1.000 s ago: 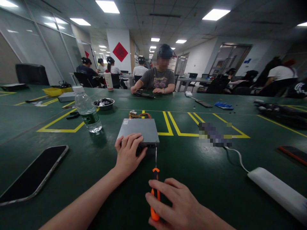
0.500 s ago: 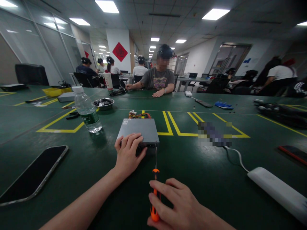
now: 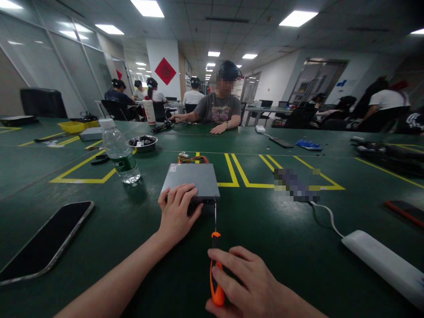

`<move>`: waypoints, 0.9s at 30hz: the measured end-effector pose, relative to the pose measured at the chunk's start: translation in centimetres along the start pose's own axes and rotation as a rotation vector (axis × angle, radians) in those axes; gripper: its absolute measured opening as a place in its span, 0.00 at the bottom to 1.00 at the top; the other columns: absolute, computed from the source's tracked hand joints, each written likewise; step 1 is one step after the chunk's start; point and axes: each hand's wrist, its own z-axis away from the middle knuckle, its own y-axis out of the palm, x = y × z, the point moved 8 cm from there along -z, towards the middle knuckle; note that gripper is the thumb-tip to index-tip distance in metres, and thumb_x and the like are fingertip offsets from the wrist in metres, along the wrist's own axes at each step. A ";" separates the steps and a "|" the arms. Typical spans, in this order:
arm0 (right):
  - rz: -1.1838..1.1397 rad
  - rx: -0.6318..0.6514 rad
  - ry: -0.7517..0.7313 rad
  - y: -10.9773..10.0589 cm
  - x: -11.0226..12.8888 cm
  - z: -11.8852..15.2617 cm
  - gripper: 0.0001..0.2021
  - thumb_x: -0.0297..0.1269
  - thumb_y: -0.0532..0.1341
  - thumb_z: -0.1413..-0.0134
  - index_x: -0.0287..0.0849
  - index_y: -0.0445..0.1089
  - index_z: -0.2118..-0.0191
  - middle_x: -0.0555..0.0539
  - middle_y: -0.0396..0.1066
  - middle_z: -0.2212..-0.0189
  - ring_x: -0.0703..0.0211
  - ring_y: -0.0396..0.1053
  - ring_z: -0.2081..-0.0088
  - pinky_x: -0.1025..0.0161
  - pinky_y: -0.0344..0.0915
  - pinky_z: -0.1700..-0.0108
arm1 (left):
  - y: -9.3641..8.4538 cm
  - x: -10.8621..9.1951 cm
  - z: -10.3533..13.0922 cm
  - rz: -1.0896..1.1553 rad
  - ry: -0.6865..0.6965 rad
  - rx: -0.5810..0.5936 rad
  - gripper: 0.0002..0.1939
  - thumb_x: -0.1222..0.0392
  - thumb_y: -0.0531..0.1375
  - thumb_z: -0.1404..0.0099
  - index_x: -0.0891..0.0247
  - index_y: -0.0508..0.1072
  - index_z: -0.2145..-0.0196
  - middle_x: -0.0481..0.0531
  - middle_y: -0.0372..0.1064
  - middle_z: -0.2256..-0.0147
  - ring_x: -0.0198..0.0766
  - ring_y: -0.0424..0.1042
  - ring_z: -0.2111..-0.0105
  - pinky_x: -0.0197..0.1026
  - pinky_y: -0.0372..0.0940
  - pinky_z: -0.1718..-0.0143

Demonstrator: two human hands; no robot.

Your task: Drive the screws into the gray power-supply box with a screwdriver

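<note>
A grey metal computer power supply (image 3: 190,176) lies on the green table, its bundle of coloured cables (image 3: 194,159) at the far side. My left hand (image 3: 179,207) rests over its near left corner, fingers on top and thumb along the front face, gripping it. In my right hand (image 3: 241,278) is an orange and black screwdriver (image 3: 217,274), held by its handle between thumb and fingers. The screwdriver's shaft points away from me, and its tip meets the near right corner of the power supply's front face. Whether a screw sits at the tip is too small to tell.
A water bottle (image 3: 121,152) and a metal bowl of small parts (image 3: 143,142) stand to the left. Nearer lies a phone (image 3: 46,240). On the right are a white power strip (image 3: 380,260) and its cord. Across the table sits a person (image 3: 218,108).
The screwdriver handle has turned and tilted slightly in my right hand, its butt shifting a little right. My left hand and the power supply stay put.
</note>
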 end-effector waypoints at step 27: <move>0.049 -0.101 -0.006 -1.2 -0.1 -0.1 0.08 0.35 0.55 0.41 0.34 0.66 0.62 0.38 0.73 0.67 0.58 0.72 0.63 0.64 0.70 0.63 | 0.1 0.0 0.0 0.000 -0.008 0.000 0.15 0.55 0.58 0.40 0.55 0.65 0.55 0.50 0.68 0.52 0.44 0.64 0.50 0.53 0.45 0.46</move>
